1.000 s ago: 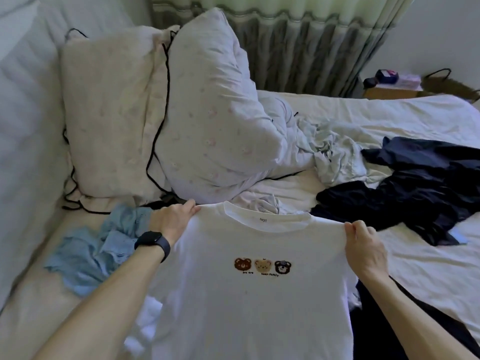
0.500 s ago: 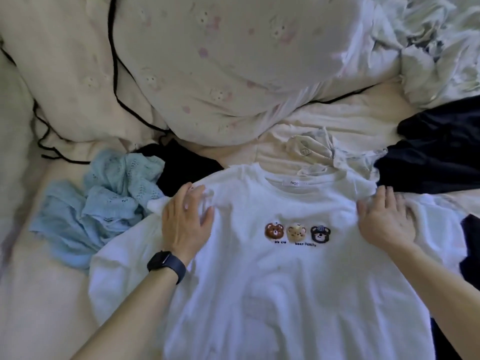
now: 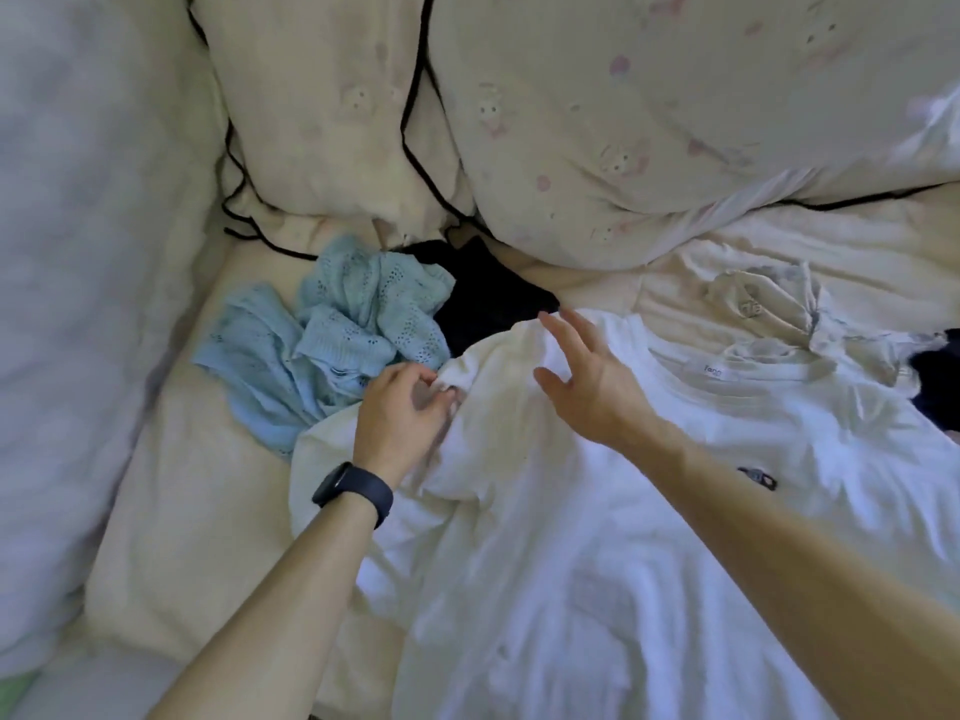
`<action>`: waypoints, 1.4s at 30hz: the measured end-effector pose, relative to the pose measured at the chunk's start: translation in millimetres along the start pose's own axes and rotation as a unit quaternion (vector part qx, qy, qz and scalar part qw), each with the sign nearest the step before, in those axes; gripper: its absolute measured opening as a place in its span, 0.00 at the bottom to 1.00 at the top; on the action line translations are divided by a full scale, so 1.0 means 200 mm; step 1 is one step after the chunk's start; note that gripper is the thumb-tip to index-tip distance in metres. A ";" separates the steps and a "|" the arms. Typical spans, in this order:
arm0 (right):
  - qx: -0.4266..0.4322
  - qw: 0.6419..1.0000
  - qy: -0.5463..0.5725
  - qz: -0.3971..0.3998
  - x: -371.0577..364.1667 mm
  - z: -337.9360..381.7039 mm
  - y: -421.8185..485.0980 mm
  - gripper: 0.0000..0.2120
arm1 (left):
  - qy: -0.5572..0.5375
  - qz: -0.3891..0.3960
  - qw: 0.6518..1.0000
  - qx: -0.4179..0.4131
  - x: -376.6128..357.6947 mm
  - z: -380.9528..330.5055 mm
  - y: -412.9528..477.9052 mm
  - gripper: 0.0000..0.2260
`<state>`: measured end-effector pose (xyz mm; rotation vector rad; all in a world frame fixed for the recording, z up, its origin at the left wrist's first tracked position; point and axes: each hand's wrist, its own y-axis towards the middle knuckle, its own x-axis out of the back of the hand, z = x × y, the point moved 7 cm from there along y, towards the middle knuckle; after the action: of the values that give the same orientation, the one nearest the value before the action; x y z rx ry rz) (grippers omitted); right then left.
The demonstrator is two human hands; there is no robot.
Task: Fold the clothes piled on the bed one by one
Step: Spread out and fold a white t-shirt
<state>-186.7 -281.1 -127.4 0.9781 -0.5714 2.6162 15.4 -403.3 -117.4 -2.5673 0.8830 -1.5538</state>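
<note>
A white T-shirt [image 3: 597,537] lies face up on the bed, its collar label toward the pillows and its left sleeve bunched up. My left hand [image 3: 400,413], with a dark watch on the wrist, pinches the crumpled left sleeve. My right hand [image 3: 587,376] hovers open just above the shirt's left shoulder, fingers spread. My right forearm covers most of the bear print.
A light blue knit garment [image 3: 317,345] lies crumpled left of the shirt, with a black garment [image 3: 488,298] behind it. A pale crumpled garment [image 3: 763,304] and a dark one [image 3: 935,376] lie at the right. Two pillows [image 3: 623,122] stand behind. The cream bedsheet [image 3: 182,511] shows at the left.
Both hands moved left from the shirt's shoulders to its left sleeve. The left hand now pinches the sleeve and the right hand has lifted off. The view shifted left.
</note>
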 end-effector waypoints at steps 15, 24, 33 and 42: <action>-0.073 0.993 -0.094 -0.006 -0.12 0.15 0.31 0.14 | -0.377 -0.053 0.899 0.217 0.18 0.45 0.02 0.17; -0.006 0.990 -0.109 0.085 -0.28 0.38 0.33 0.26 | -0.109 0.112 0.983 0.094 0.07 0.30 -0.10 0.19; -0.016 0.998 0.062 -0.030 -0.09 0.57 0.47 0.04 | -0.427 -0.011 0.893 0.142 0.26 0.30 -0.10 0.11; -0.123 0.972 0.032 0.200 -0.30 0.52 0.50 0.19 | -0.372 0.054 0.883 0.280 0.12 0.57 -0.13 0.08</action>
<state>-123.9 -424.7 -122.4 0.7614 -1.1501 2.8061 128.2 -423.1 -147.7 -2.2916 0.3910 -0.5446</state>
